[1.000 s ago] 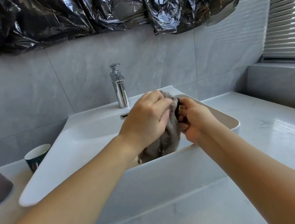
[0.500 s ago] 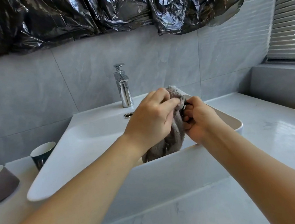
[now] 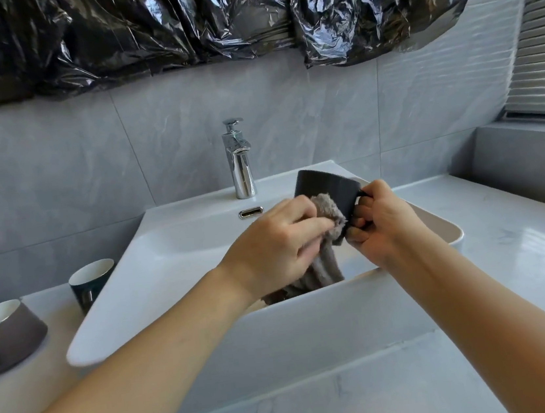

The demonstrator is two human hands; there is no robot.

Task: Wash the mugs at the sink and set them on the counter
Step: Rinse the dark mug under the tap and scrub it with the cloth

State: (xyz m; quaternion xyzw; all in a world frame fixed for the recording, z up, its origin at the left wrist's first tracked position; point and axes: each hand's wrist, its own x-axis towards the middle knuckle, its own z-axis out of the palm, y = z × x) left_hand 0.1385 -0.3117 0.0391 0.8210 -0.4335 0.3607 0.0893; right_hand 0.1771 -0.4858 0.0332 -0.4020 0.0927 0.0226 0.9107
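Note:
Over the white sink (image 3: 157, 282) my right hand (image 3: 379, 224) grips a dark grey mug (image 3: 327, 187) by its handle, tilted with its base pointing up and back. My left hand (image 3: 275, 243) is closed on a grey fluffy cloth (image 3: 325, 212), pressed against the mug's side; the cloth's tail hangs down into the basin. The mug's opening is hidden behind cloth and hands. Two more mugs stand on the counter to the left: a dark green one (image 3: 90, 283) with a white inside, and a wide grey-brown one (image 3: 2, 334).
A chrome tap (image 3: 240, 162) stands at the back of the sink, no water running. Pale marble counter (image 3: 517, 251) stretches to the right and in front. Grey tiled wall behind, black plastic sheeting (image 3: 207, 18) above, window blinds (image 3: 542, 36) at the right.
The mug, hidden under the cloth before, now shows above my hands. My left hand with the cloth has slid down and left off the mug's upper side.

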